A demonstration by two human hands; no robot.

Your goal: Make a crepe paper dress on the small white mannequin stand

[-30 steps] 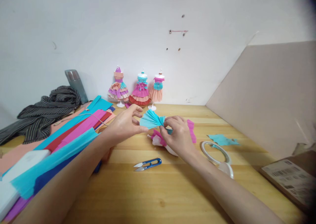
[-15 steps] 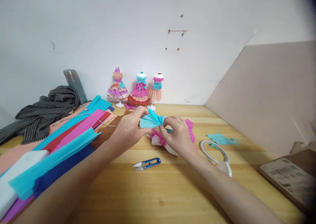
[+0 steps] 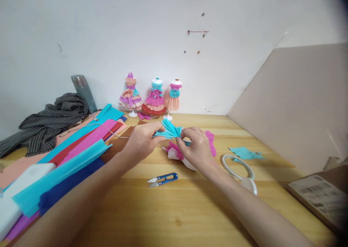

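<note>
A pleated piece of turquoise crepe paper (image 3: 170, 130) stretches between my two hands above the table. My left hand (image 3: 145, 138) grips its wider, fanned edge between thumb and fingers. At the other side my right hand (image 3: 196, 143) pinches the gathered end, where the folds come together. Below and partly behind the right hand lies a small dress form (image 3: 174, 153) with pink paper on it, largely covered by that hand. Blue-handled thread snips (image 3: 163, 180) rest on the wood in front of the hands, blades pointing left.
Three small dress forms in paper dresses (image 3: 154, 100) stand by the wall. Coloured crepe paper sheets (image 3: 78, 145), a white box (image 3: 16, 200), a striped cloth (image 3: 54, 112) and a flask (image 3: 84, 93) occupy the left. Tape rolls (image 3: 251, 172), a turquoise scrap (image 3: 246, 153) and a cardboard box (image 3: 320, 196) are right.
My left hand has drawn the fanned turquoise paper into a narrower bundle. My right hand keeps its pinch on the gathered end. The whole view has shifted slightly.
</note>
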